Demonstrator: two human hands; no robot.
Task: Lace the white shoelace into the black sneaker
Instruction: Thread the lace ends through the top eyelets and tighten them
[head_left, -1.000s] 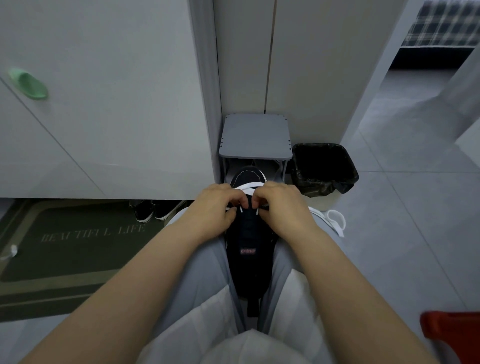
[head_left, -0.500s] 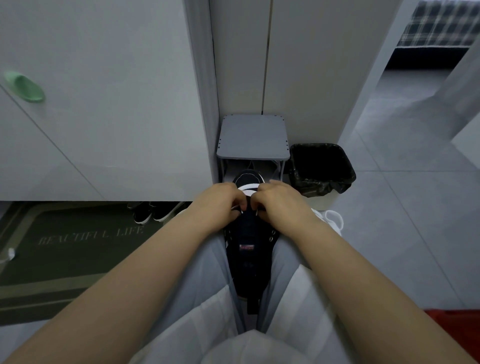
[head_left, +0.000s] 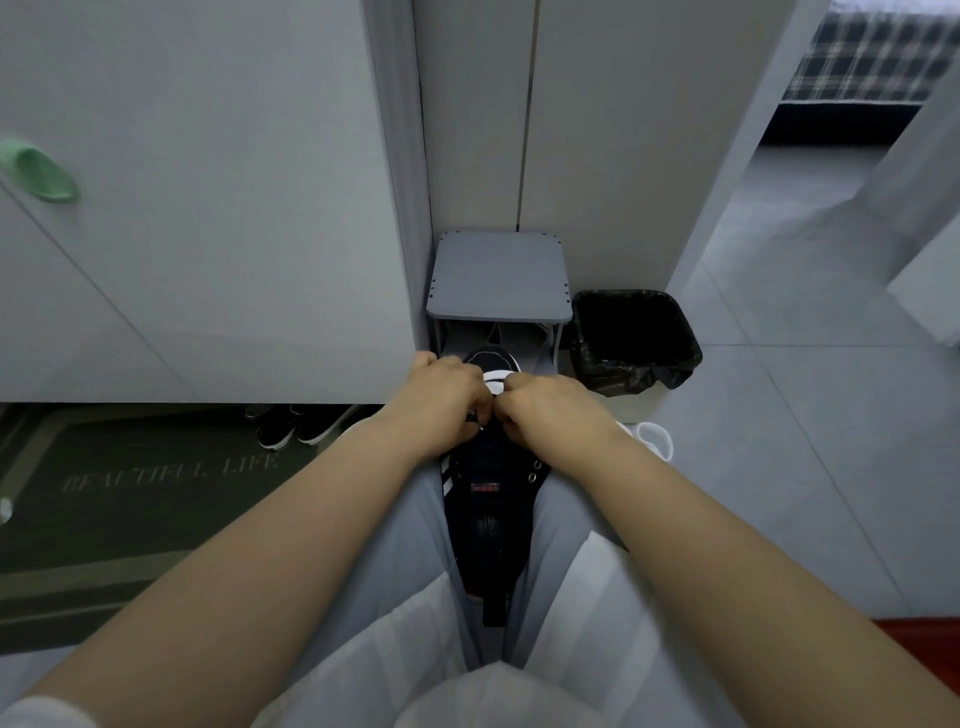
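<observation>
While both hands work at the far end of the sneaker (head_left: 491, 506), the left hand (head_left: 441, 400) and right hand (head_left: 553, 408) sit knuckle to knuckle, almost touching, with fingers curled under. Each seems to pinch the lace (head_left: 669, 442): a white sliver shows between the fingertips, though the tips themselves are hidden. The sneaker is clamped between the knees, toe pointing far, tongue facing up. The near eyelets (head_left: 533, 474) on its right side are bare, so I judge the lacing is at the first rows by the toe. A slack loop of lace lies just right of the right wrist.

To do this step well, one hand should steady the eyelet flap while the other feeds the tip straight through. Both ends should then be drawn to equal length before crossing. The lace should lie flat, not twisted, and the loose loop must not catch under the knee. The knees' hold frees both hands, so it ought not to slacken.

The floor (head_left: 779, 426) is pale grey tile. Just beyond the toe stands a small grey rack (head_left: 498, 275), with a black-lined bin (head_left: 636, 338) beside it on the right. To the left a white cabinet (head_left: 208, 208) carries a green handle (head_left: 44, 171). Dark shoes (head_left: 304, 427) sit under it, and a green mat (head_left: 130, 493) lies nearer. Far right, a doorway opens on checked fabric (head_left: 872, 57).
</observation>
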